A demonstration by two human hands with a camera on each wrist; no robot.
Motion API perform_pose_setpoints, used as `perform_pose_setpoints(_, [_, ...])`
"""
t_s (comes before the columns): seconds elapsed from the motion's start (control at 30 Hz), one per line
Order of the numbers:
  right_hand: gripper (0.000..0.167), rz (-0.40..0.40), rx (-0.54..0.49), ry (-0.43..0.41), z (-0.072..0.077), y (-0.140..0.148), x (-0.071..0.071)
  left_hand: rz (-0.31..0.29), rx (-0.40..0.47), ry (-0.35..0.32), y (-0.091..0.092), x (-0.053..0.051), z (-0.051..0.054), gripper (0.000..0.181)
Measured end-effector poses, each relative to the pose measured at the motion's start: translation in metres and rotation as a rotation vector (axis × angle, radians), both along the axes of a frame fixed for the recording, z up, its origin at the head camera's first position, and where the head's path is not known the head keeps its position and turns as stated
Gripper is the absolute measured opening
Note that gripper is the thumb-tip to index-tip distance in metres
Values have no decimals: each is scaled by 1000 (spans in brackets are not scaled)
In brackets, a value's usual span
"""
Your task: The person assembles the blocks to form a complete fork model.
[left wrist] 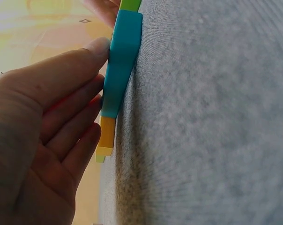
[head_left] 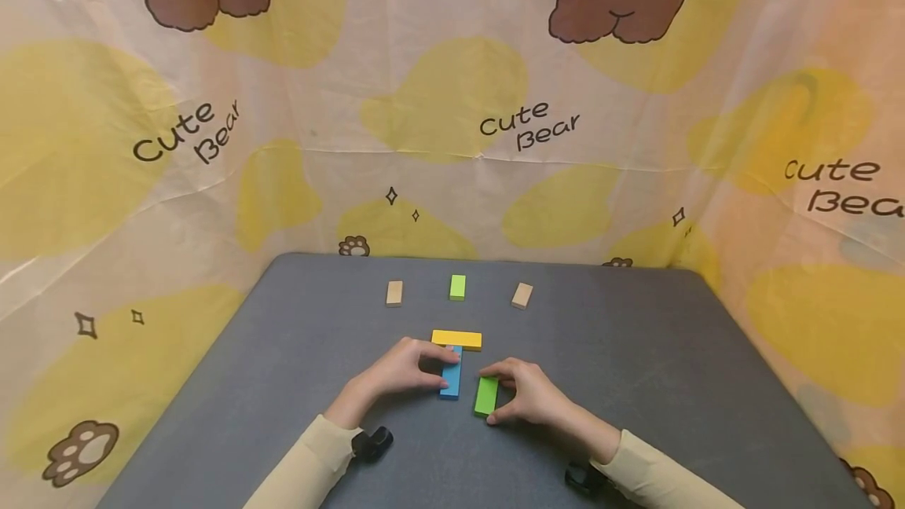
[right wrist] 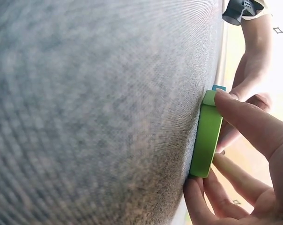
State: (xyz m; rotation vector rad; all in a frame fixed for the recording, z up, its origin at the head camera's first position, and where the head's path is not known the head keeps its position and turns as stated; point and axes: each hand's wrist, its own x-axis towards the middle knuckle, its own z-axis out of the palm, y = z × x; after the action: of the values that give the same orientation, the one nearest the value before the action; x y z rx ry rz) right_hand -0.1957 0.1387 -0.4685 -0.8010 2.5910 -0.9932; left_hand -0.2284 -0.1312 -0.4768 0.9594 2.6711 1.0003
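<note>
A blue block (head_left: 451,374) lies lengthwise just in front of a yellow block (head_left: 456,339) that runs crosswise. My left hand (head_left: 404,368) touches the blue block with thumb and fingertips along its left side; the left wrist view shows the thumb on the blue block (left wrist: 122,61) and the other fingers extended beside it. To the right, a green block (head_left: 485,396) lies on the table, pinched at its two ends by my right hand (head_left: 530,394). In the right wrist view the thumb is on one end of the green block (right wrist: 207,136), fingertips at the other.
Farther back on the grey table (head_left: 339,313) stand a light wooden block (head_left: 394,294), a light green block (head_left: 457,287) and another wooden block (head_left: 522,295), spaced in a row. A printed cloth (head_left: 438,85) hangs behind the table and at its sides.
</note>
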Motion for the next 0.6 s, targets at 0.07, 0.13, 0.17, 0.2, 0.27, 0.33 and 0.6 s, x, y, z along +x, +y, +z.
perform_pose_setpoints(0.07, [64, 0, -1, -7, 0, 0, 0, 2, 2, -4, 0, 0, 0, 41])
perform_pose_setpoints(0.13, [64, -3, 1, -14, 0, 1, 0, 2, 4, -7, 0, 0, -1, 41])
perform_pose_setpoints(0.17, [64, -4, -2, -19, 0, 1, 0, 2, 5, -7, 0, 0, -1, 41])
perform_pose_setpoints(0.2, [64, -6, -4, -24, 0, 1, 0, 2, 5, -8, 0, 0, -1, 41])
perform_pose_setpoints(0.27, [64, -8, -9, -33, 1, 2, 0, 2, 4, -6, 0, 0, -1, 41])
perform_pose_setpoints(0.33, [64, -9, -15, -38, 1, 2, 0, 3, 3, -7, 1, 0, -1, 41])
perform_pose_setpoints(0.6, [66, -16, -20, -50, 1, 3, 1, 0, 8, -15, 1, 0, 0, 42])
